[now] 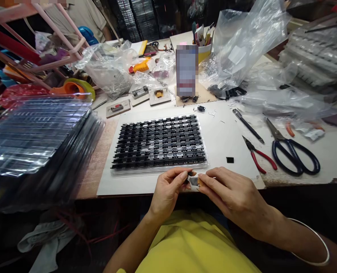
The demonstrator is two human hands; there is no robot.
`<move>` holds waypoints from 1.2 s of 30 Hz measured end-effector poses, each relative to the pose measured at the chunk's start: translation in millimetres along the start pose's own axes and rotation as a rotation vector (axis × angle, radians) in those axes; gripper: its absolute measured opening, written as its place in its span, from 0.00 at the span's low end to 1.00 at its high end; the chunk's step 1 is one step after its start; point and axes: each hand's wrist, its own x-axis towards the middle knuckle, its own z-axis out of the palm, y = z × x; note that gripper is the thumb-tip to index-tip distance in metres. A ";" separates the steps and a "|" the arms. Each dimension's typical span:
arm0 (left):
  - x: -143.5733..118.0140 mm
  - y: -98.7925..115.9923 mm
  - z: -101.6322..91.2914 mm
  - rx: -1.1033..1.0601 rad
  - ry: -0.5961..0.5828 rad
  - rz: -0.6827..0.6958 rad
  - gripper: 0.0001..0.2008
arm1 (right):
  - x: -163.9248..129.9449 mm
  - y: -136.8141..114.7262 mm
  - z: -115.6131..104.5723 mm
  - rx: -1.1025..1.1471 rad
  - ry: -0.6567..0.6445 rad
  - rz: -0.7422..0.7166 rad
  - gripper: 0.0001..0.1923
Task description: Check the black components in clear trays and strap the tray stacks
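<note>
The person's left hand (168,189) and right hand (228,193) meet at the near edge of the table, just in front of the yellow shirt (191,246). Both hands are closed in a pinch on one small component (193,182), which is dark and silver; the fingertips of the two hands hold it from the left and from the right. What kind of part it is cannot be told, because the fingers hide most of it.

Just behind the hands lies a clear tray (159,142) filled with rows of small black parts, on a white board (222,132). One single black piece (230,160) lies on the board, to the right of the tray. Further right there are red-handled pliers (259,155), a dark pen (248,126) and big scissors with blue-black handles (293,151). On the left side, a high stack of clear empty trays (37,136) stands. At the far side of the table there are crumpled plastic bags (242,45). The right wrist wears a thin bangle (318,242).
</note>
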 end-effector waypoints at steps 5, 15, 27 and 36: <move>-0.3 0.3 0.4 -0.011 -0.018 0.000 0.07 | -1.5 0.4 0.8 0.043 0.012 0.012 0.08; -1.9 1.5 0.5 0.018 -0.035 -0.006 0.08 | -6.4 4.6 5.8 0.196 -0.048 0.071 0.08; 0.4 -6.8 -2.1 0.205 0.024 0.176 0.08 | -13.5 6.8 15.2 0.259 0.008 0.140 0.10; -1.8 -5.2 0.3 0.448 0.042 0.472 0.08 | -14.2 9.0 15.4 0.264 -0.010 0.146 0.09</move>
